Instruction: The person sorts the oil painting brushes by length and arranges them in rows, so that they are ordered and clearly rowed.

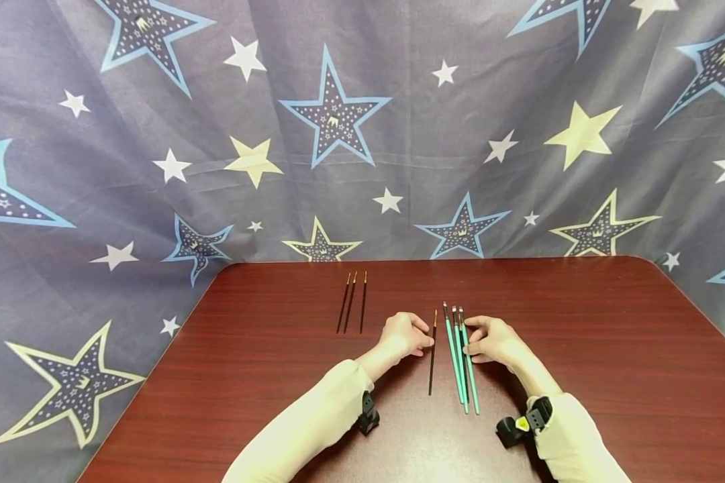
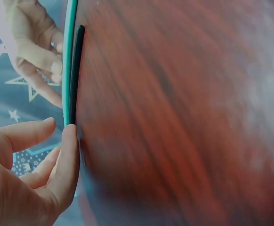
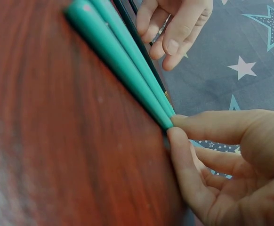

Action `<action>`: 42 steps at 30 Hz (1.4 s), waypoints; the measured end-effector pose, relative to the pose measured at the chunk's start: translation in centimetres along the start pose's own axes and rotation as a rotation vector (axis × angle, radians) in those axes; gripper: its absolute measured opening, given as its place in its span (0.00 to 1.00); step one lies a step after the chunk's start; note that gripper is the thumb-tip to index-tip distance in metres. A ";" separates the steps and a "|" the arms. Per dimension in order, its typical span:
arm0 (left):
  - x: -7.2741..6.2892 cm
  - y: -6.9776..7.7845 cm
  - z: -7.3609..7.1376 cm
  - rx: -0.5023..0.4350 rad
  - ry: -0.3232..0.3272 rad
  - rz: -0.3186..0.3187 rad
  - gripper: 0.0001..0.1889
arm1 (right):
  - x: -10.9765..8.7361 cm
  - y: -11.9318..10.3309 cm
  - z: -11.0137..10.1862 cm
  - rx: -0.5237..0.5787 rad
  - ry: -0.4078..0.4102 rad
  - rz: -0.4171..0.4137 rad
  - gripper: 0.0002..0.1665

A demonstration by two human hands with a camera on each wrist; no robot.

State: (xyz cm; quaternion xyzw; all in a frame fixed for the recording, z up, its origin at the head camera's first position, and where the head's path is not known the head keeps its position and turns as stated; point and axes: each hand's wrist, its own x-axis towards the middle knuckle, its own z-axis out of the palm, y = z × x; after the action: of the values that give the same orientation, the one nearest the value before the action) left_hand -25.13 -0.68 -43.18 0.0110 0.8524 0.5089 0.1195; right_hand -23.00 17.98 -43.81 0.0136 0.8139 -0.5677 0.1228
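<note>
Toward the table's middle, a thin black paintbrush (image 1: 431,369) lies beside my left hand (image 1: 403,337), whose fingertips are right at its handle. In the left wrist view the thumb and index finger (image 2: 67,160) stand apart, the index tip against the black handle (image 2: 76,70). My right hand (image 1: 497,342) pinches the rightmost turquoise paintbrush (image 1: 472,386) between thumb and index finger near its bristle end. Two more turquoise paintbrushes (image 1: 452,349) lie just left of it, with another dark handle (image 1: 466,369) among them. The pinched brush's tip is partly hidden by the fingers.
Three thin black paintbrushes (image 1: 350,305) lie side by side farther back on the left of the reddish-brown table (image 1: 266,376). Behind the table's back edge hangs a grey cloth (image 1: 411,161) printed with stars. Both wrists wear small black cameras (image 1: 368,414).
</note>
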 end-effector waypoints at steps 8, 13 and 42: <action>-0.4 0.4 0.7 0.095 0.002 -0.010 0.13 | -0.1 -0.1 0.0 0.000 0.000 0.006 0.36; -0.5 0.5 0.9 0.206 0.024 0.011 0.16 | -0.1 -0.2 0.0 -0.003 0.003 0.005 0.36; -0.1 0.8 0.4 0.213 0.008 -0.014 0.09 | -0.1 -0.2 0.0 -0.008 -0.004 0.000 0.36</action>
State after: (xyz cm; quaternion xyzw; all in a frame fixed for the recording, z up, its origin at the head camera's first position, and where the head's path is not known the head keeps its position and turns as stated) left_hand -25.07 -0.01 -42.65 0.0158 0.9023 0.4145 0.1178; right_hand -22.90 17.92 -43.61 0.0118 0.8159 -0.5645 0.1246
